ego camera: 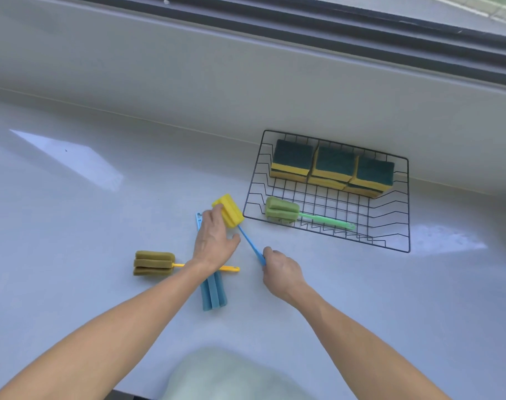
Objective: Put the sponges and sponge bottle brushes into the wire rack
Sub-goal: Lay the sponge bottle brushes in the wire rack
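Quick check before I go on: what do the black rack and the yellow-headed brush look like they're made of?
Wire rack: thin black rods in an open grid, probably coated metal. Yellow-headed brush: matte, porous, grooved head, so foam sponge; its smooth blue handle looks like moulded plastic.

Three sponges (332,168), green brush (283,210) in rack (402,203)

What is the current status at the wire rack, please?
Right hand grips the yellow brush's blue handle, left hand on its head. Green brush and sponges in wire rack. Nothing blocking.

Black wire rack (408,203), green-and-yellow sponges (332,168)
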